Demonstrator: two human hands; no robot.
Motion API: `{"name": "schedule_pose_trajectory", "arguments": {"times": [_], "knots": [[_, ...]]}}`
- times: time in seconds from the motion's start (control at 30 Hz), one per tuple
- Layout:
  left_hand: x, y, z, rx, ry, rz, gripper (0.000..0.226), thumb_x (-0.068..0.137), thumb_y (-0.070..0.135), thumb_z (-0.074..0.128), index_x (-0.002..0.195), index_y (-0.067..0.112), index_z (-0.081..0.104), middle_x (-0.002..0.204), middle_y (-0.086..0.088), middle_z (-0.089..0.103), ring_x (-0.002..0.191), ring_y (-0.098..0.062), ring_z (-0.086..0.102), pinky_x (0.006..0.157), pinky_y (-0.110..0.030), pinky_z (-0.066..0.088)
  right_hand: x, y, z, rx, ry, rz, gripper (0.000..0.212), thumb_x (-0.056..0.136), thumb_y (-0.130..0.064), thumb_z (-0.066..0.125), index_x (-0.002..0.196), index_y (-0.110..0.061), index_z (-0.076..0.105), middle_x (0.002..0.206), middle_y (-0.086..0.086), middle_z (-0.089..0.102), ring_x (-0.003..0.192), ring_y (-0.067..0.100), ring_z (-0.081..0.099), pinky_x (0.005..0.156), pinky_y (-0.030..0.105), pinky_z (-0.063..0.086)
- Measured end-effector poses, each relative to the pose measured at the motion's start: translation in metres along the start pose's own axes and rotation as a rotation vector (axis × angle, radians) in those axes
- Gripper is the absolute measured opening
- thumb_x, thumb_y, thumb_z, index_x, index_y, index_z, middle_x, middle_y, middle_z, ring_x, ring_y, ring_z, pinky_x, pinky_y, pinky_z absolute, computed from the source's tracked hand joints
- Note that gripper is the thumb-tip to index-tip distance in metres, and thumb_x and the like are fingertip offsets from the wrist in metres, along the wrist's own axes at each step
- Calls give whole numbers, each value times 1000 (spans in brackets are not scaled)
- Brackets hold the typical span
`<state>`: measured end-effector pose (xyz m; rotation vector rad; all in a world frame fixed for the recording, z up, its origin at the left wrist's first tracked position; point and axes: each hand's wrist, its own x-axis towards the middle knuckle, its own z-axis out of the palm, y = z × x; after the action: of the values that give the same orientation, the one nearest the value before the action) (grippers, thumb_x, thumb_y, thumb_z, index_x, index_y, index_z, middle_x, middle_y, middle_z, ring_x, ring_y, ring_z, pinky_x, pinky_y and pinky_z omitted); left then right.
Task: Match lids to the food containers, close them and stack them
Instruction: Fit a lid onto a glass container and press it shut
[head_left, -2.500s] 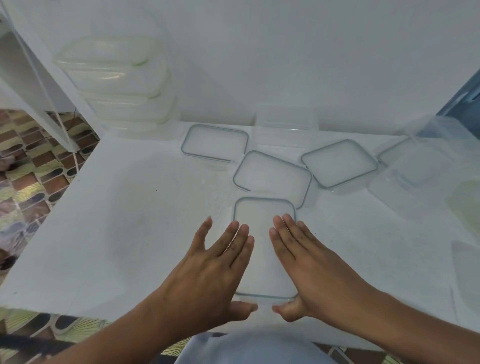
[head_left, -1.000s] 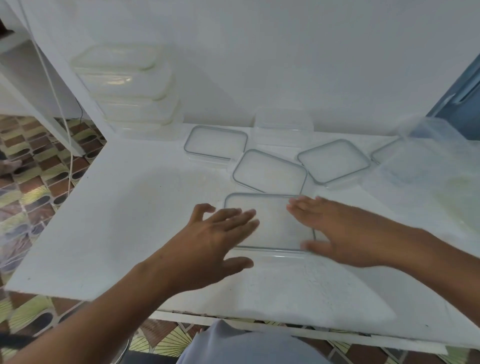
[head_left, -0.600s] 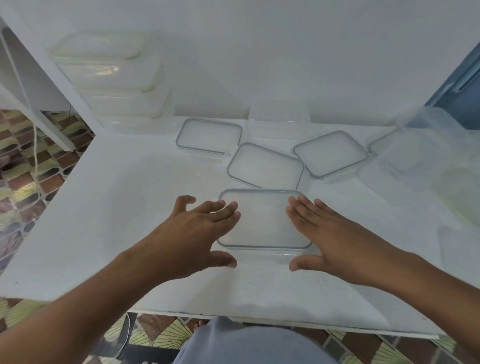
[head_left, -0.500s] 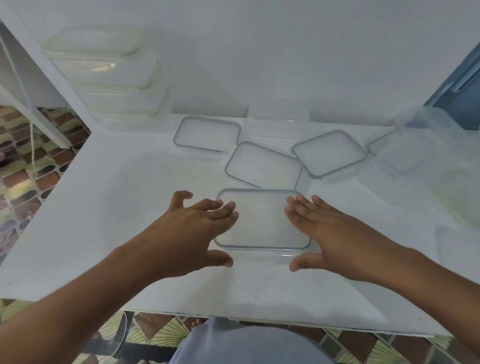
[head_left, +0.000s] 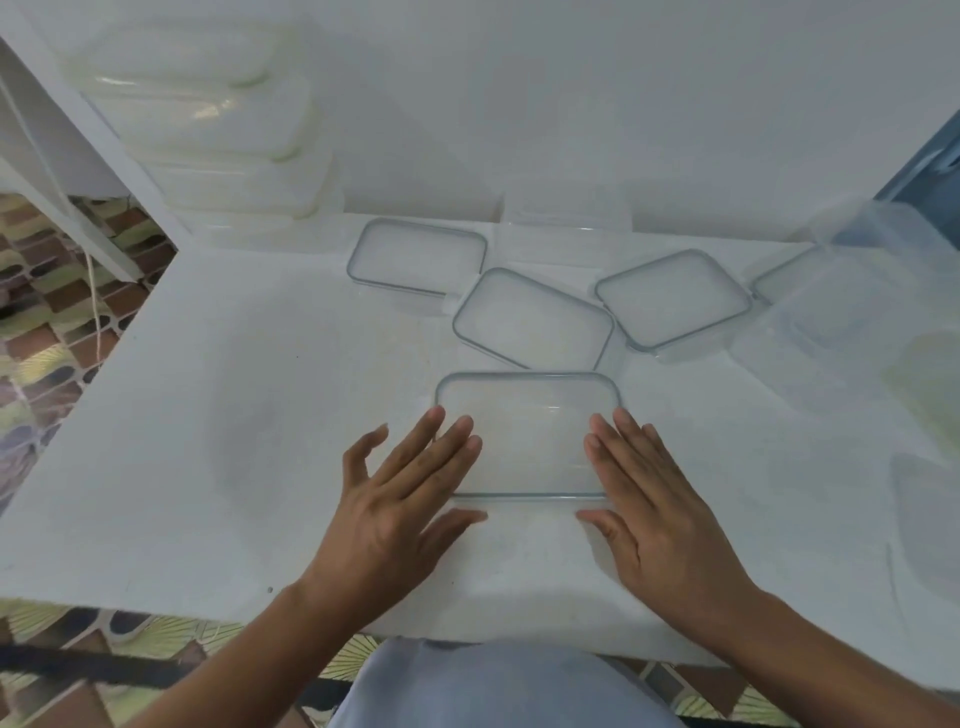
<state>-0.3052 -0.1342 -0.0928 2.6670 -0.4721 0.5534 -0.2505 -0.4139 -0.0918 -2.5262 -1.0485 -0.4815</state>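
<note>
Clear rectangular lid (head_left: 527, 434), rounded corners, thin grey-blue seal running round its rim, is sitting flat near the front edge of the matte white worktop (head_left: 208, 415). A translucent container wall is faintly showing under its near edge.

Left grip (head_left: 400, 499), bare hand: fingers are lying straight and spread on the lid's left end, thumb reaching along the near side. Open, clasping nothing.

Right grip (head_left: 654, 509), bare hand: fingers are lying flat on the lid's right end, thumb pointing inward below the near rim. Also open, palm down.

Behind, three more lids of the same make are lying loose on the worktop: rear-left lid (head_left: 418, 257), middle lid (head_left: 532, 317) turned at an angle, right lid (head_left: 672, 296) tilted the other way. The middle one is lying just beyond the lid under the hands.

A stack of frosted containers (head_left: 208, 119) is standing at the far left corner. A clear tub (head_left: 566, 213) is sitting against the back wall. More clear plastic tubs (head_left: 857, 291), blurred, are crowding the right side. Patterned floor tiles (head_left: 41, 322) are showing at the left.
</note>
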Motion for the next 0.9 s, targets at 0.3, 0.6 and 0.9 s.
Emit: {"name": "schedule_pose_trajectory", "arguments": {"times": [0.3,0.6,0.9], "knots": [[2,0,-9,-73,-25,1,56,93,47,70,140,16,63,153,3,51,149,-20,40,102,-52,42,1,12,3,116,-2,-44,53,101,-30,56,142,2,49,154,14,44,147,31,35,116,51,35],[-8,22,-37,-83,-43,119,49,75,28,67,121,16,76,141,6,64,115,-20,64,88,-47,35,23,50,-11,261,-90,-127,43,100,-19,57,141,-5,54,151,3,50,145,22,40,119,43,33],[0,52,-33,-162,-66,201,37,73,19,72,110,24,79,131,14,69,96,-12,62,82,-46,38,48,54,-10,110,5,-65,38,94,-2,59,130,-11,67,145,2,56,143,20,43,112,40,41]]}}
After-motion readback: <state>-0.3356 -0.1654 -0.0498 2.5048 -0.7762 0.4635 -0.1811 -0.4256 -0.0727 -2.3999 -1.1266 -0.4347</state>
